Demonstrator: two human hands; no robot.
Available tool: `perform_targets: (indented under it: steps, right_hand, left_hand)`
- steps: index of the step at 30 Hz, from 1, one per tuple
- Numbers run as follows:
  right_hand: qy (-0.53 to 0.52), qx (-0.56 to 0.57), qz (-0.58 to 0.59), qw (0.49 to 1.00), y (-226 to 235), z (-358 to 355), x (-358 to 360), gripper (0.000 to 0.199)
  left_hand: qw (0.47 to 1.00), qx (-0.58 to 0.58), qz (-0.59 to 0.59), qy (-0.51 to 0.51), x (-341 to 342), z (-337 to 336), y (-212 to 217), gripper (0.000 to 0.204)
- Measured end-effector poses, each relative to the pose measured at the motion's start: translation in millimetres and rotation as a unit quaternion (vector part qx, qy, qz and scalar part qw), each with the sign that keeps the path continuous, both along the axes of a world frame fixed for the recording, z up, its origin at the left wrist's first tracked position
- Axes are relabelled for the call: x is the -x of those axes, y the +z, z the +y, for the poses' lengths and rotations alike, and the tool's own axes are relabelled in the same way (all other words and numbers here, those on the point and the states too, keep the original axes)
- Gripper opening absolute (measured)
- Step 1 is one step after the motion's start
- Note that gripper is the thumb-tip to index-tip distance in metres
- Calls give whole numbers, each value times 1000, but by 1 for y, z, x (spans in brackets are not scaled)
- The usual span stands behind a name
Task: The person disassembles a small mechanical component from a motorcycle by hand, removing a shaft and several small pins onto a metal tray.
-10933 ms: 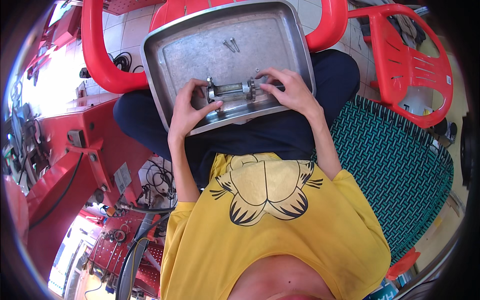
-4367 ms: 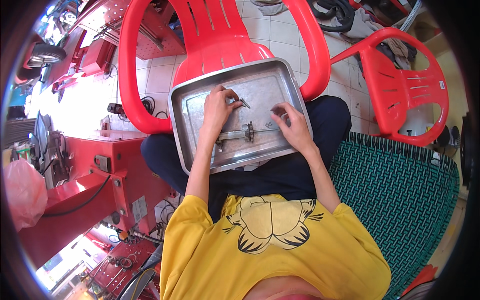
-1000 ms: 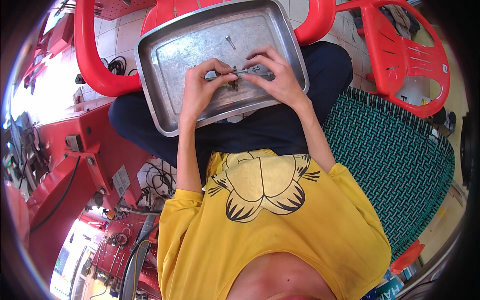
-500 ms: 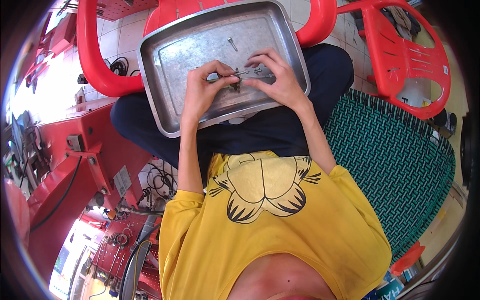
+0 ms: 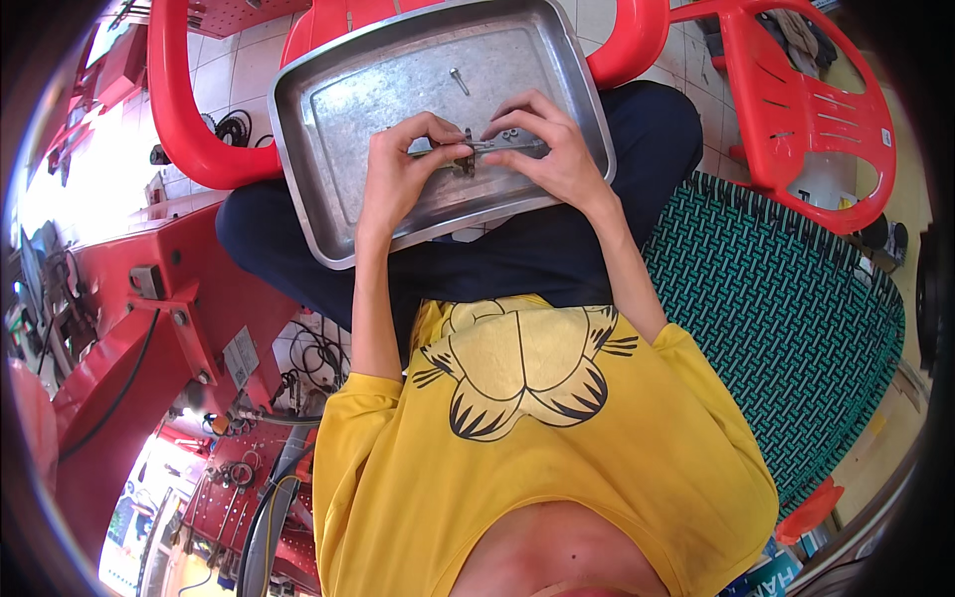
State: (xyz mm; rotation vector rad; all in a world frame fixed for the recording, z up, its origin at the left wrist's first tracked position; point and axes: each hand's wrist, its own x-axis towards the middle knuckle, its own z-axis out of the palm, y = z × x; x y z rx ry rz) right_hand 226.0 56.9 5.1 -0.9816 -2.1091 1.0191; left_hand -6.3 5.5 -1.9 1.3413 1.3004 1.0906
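Over a shallow metal tray [image 5: 333, 224], my left hand [image 5: 398, 164] pinches a small dark metal part [image 5: 469, 162] between thumb and fingertips. A thin bolt [image 5: 481, 146] points from this part toward the right. Around the bolt's free end, my right hand [image 5: 557, 154] has thumb and forefinger curled into a loose pinch; whatever tiny piece lies between them is too small to make out. Just behind the right fingers, small nuts [image 5: 510, 133] rest in the tray, partly covered. Farther back on the tray floor lies a loose bolt [image 5: 459, 82].
The tray sits across my crossed legs [image 5: 288, 244], against a red plastic chair [image 5: 214, 164]. Another red chair [image 5: 826, 129] stands at far right, beside a green woven seat [image 5: 776, 328]. On the left are a red machine frame [image 5: 139, 289] and loose cables [image 5: 318, 358].
My right thumb and forefinger have drawn closer together around the bolt's end. The left hand keeps its pinch on the metal part. The whole view has shifted slightly.
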Motion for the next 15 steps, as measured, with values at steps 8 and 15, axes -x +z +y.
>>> perform_targets:
  steps: [8, 15]
  right_hand:
    - [-12, 32, 10, 999, 9, -2, 4, 35]
    - [-11, 34, 12, 999, 8, -3, 5, 33]
  left_hand:
    - [1000, -7, 5, 10, 0, 1, -1, 15]
    - [1000, -9, -8, 13, 0, 0, -3, 18]
